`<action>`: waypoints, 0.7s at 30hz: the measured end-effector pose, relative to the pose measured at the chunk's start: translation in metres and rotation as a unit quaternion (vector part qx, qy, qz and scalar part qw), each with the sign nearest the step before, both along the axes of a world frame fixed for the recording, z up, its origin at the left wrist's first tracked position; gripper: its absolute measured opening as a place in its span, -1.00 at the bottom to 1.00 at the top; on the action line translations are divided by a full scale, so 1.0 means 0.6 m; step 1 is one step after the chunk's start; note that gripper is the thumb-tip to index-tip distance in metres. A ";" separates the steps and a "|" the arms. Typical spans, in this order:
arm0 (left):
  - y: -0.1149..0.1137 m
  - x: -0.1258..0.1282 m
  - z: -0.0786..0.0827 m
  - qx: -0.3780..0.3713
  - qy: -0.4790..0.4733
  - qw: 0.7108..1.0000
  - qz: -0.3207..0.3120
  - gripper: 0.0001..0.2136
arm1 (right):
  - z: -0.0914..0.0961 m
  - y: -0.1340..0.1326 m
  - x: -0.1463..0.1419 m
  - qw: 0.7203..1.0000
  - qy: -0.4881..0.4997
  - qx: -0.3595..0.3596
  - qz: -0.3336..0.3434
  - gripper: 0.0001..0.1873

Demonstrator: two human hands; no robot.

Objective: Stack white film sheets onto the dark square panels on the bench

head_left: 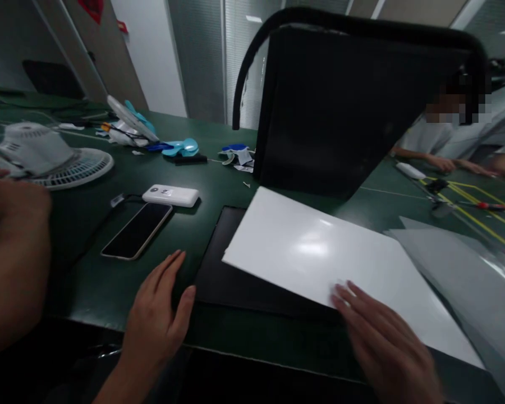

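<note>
A glossy white sheet lies slanted across a thin black panel near the table's front edge. My right hand rests at the sheet's near edge, its fingers stretched out and slightly blurred. Left of the black panel, my left hand hovers or rests by the table edge, thumb apart from the straight fingers, holding nothing. Several translucent sheets overlap to the right of the white one. Behind it stands a large dark panel with a black curved strip along its top.
A phone and a white device with a cable lie left on the green table. Another person's arm is at far left, near fan parts. Blue fan blades lie behind; more people sit at right.
</note>
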State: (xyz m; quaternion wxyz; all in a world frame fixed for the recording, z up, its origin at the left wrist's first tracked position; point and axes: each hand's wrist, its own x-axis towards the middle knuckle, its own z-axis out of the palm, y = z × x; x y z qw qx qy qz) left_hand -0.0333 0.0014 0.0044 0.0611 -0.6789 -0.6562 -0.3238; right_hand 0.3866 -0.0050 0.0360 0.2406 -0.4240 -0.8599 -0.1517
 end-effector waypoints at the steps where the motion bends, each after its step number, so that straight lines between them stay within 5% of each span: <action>1: 0.001 -0.002 -0.003 -0.001 -0.004 1.000 -0.006 -0.47 | -0.015 0.012 -0.022 0.999 -0.023 -0.013 0.030 -0.32; 6: 0.010 0.007 -0.003 -0.017 0.039 0.995 -0.086 -0.64 | -0.059 0.040 -0.062 0.997 -0.042 -0.052 0.048 -0.50; 15: 0.019 0.012 0.007 -0.053 0.060 0.994 -0.073 -0.58 | -0.031 0.033 -0.066 0.994 -0.067 -0.035 0.082 -0.55; 18: 0.020 0.012 0.007 -0.056 0.076 0.993 -0.067 -0.58 | -0.032 0.025 -0.025 0.997 -0.050 -0.013 0.052 -0.43; 21: 0.022 0.012 0.003 -0.058 0.086 0.993 -0.063 -0.58 | -0.055 0.010 0.096 0.998 -0.009 -0.006 -0.058 -0.36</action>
